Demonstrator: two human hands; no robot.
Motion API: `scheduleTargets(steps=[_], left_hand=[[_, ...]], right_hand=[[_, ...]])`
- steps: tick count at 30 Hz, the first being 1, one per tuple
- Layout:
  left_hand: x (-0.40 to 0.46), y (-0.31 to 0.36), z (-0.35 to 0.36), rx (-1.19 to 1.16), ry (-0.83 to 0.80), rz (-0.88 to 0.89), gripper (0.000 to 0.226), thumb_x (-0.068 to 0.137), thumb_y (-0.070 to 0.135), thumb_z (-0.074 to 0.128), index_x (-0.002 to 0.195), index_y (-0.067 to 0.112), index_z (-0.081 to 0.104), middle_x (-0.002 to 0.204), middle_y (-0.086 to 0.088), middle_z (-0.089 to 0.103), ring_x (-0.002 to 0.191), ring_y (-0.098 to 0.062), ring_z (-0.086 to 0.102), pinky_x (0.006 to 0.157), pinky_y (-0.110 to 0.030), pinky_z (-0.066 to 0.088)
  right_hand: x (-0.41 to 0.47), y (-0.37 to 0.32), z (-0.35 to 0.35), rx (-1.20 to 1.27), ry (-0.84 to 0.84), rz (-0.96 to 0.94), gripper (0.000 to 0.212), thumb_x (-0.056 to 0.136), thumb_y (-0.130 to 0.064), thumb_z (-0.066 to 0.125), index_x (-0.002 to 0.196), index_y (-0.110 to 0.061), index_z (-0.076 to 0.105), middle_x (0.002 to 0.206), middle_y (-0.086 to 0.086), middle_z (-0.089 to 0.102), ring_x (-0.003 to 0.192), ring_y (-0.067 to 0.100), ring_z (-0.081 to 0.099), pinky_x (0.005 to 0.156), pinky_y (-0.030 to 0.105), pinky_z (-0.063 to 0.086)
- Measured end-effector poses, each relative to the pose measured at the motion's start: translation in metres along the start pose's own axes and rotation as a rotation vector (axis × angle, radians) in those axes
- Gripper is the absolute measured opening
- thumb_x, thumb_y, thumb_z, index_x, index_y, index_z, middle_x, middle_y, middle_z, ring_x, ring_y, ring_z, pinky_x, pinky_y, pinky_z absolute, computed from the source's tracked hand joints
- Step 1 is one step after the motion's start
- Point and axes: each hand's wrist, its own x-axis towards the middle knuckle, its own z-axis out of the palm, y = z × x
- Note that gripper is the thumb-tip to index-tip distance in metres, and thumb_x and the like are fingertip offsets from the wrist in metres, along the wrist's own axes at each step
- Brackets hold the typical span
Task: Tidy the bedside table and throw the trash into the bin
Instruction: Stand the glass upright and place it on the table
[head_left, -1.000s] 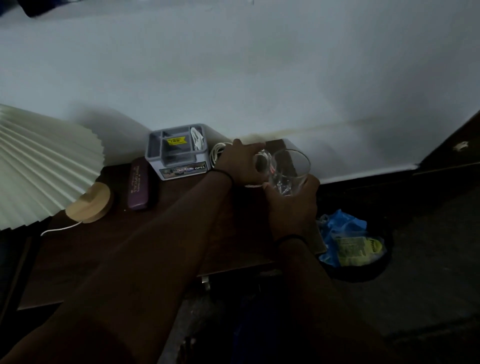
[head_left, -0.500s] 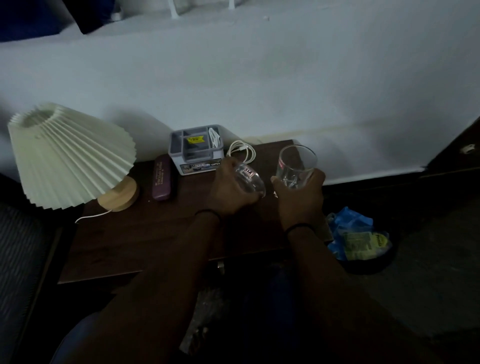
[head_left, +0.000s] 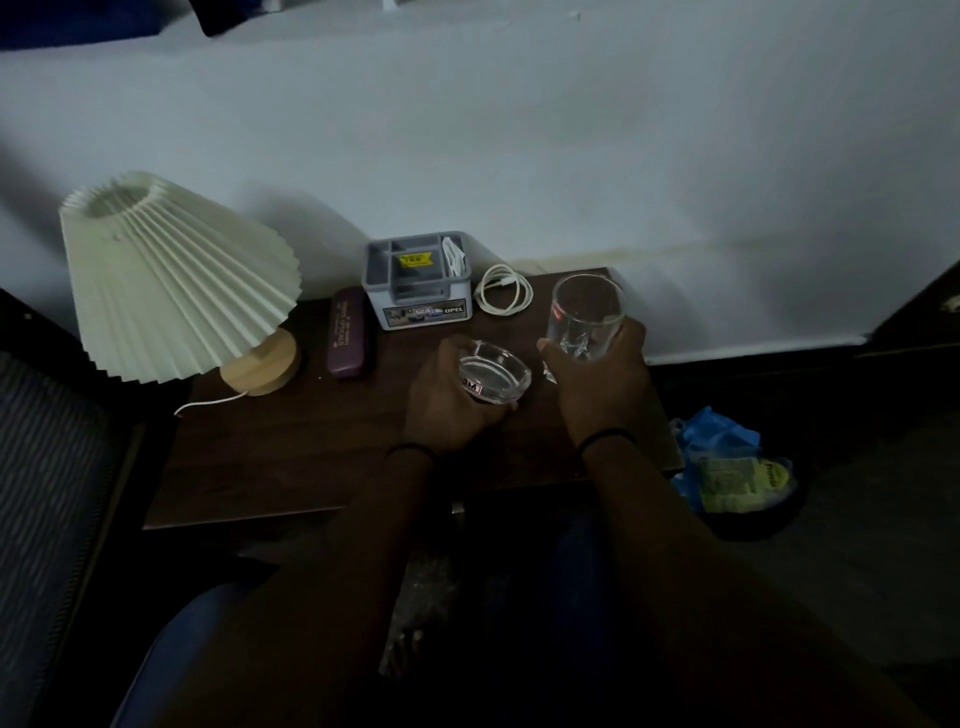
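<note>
My left grip (head_left: 447, 400) holding a glass ashtray (head_left: 493, 375) over the dark counter (head_left: 291, 452), my right grip (head_left: 605, 384) wrapped round an upright drinking glass (head_left: 586, 317), bin (head_left: 748, 512) beside the counter.

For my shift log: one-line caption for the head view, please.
Left hand holds a glass ashtray, right hand a drinking glass, above the bedside table.
</note>
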Motion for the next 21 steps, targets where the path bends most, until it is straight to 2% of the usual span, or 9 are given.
scheduleTargets(steps=[2,4,5,7,10,13,16,21], left_hand=[[-0.003,-0.006,0.000,0.062,0.000,0.043,0.114,0.047,0.062,0.083,0.145,0.032,0.033,0.134,0.007,0.059,0.119,-0.020,0.058,0.102,-0.042,0.047],[-0.007,-0.010,0.002,0.128,-0.005,0.031,0.126,0.048,0.064,0.079,0.153,0.024,0.022,0.142,0.002,0.054,0.124,-0.025,0.055,0.105,-0.045,0.043],[-0.009,-0.012,0.003,0.150,0.002,0.011,0.126,0.048,0.064,0.077,0.153,0.021,0.023,0.143,0.000,0.053,0.125,-0.026,0.054,0.107,-0.046,0.041],[-0.011,-0.016,0.005,0.189,0.017,-0.009,0.115,0.048,0.065,0.077,0.147,0.024,0.035,0.140,0.003,0.054,0.126,-0.021,0.053,0.109,-0.044,0.039],[-0.010,-0.017,0.004,0.204,0.010,0.015,0.095,0.047,0.064,0.080,0.132,0.032,0.049,0.129,0.009,0.058,0.120,-0.015,0.055,0.106,-0.041,0.041],[-0.008,-0.015,0.002,0.260,-0.020,0.023,0.097,0.048,0.075,0.074,0.131,0.029,0.051,0.127,0.008,0.057,0.119,-0.017,0.054,0.105,-0.042,0.042],[-0.008,-0.019,0.003,0.324,-0.051,0.014,0.099,0.052,0.085,0.063,0.131,0.026,0.051,0.127,0.007,0.057,0.121,-0.019,0.054,0.105,-0.044,0.040],[-0.008,-0.021,0.003,0.325,-0.075,-0.020,0.106,0.051,0.087,0.060,0.133,0.022,0.048,0.130,0.004,0.057,0.124,-0.021,0.051,0.106,-0.049,0.038]], right_hand=[[-0.001,-0.003,0.000,0.005,-0.006,-0.014,0.062,0.065,-0.032,0.087,0.113,-0.018,0.051,0.108,-0.002,0.064,0.085,0.008,0.054,0.069,0.010,0.035],[-0.002,-0.007,0.001,0.008,-0.013,-0.042,0.063,0.064,-0.031,0.088,0.114,-0.016,0.053,0.103,-0.007,0.060,0.086,0.005,0.051,0.069,0.006,0.031],[-0.003,-0.009,0.002,0.005,-0.015,-0.064,0.065,0.063,-0.030,0.088,0.115,-0.014,0.054,0.101,-0.009,0.057,0.087,0.004,0.050,0.070,0.005,0.031],[-0.005,-0.010,0.008,0.022,-0.035,-0.099,0.065,0.060,-0.030,0.090,0.114,-0.015,0.056,0.096,-0.012,0.054,0.086,0.002,0.051,0.072,0.007,0.035],[-0.010,-0.011,0.018,0.010,-0.131,-0.124,0.066,0.059,-0.036,0.090,0.113,-0.020,0.056,0.100,-0.006,0.065,0.088,0.009,0.061,0.078,0.021,0.048],[-0.013,-0.009,0.030,-0.023,-0.257,-0.154,0.069,0.057,-0.040,0.089,0.114,-0.019,0.056,0.110,0.000,0.069,0.098,0.015,0.065,0.085,0.030,0.054],[-0.015,-0.007,0.038,-0.035,-0.315,-0.172,0.069,0.056,-0.043,0.088,0.112,-0.021,0.056,0.110,-0.001,0.070,0.100,0.017,0.066,0.087,0.037,0.055],[-0.016,-0.001,0.044,-0.026,-0.351,-0.171,0.070,0.056,-0.044,0.088,0.114,-0.025,0.055,0.110,-0.005,0.070,0.100,0.014,0.066,0.089,0.037,0.055]])
